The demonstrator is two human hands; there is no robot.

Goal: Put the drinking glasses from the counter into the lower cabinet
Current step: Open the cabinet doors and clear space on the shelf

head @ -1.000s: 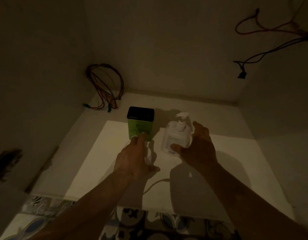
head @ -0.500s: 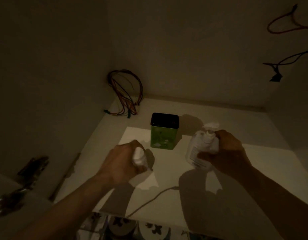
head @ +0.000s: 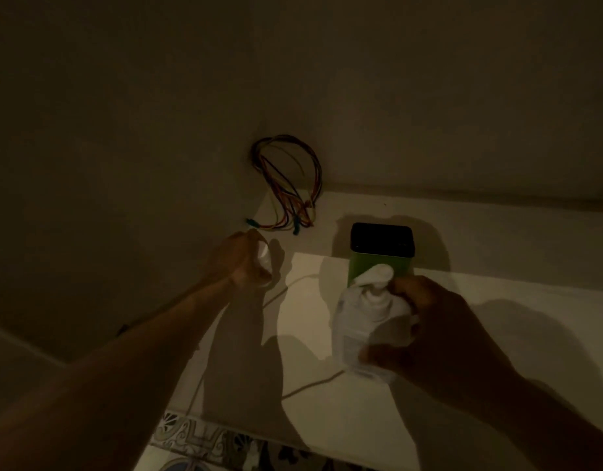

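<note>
Inside the cabinet, a small pale object (head: 263, 258), too blurred to identify, is gripped by the left hand (head: 240, 263) near the shelf's (head: 480, 385) rear-left corner, while a white pump bottle (head: 368, 321) is clasped by the right hand (head: 442, 338) before a green tin (head: 381, 253).

It is dark inside the cabinet (head: 463, 232). The left hand (head: 240, 260), in the middle of the frame, is curled round a small white thing (head: 264, 258). The right hand (head: 439, 334), lower right, holds a white pump bottle (head: 364, 321). Behind the bottle stands a green box (head: 381, 256) with a black top. Colored wires (head: 286, 185) hang in the back corner.
</note>
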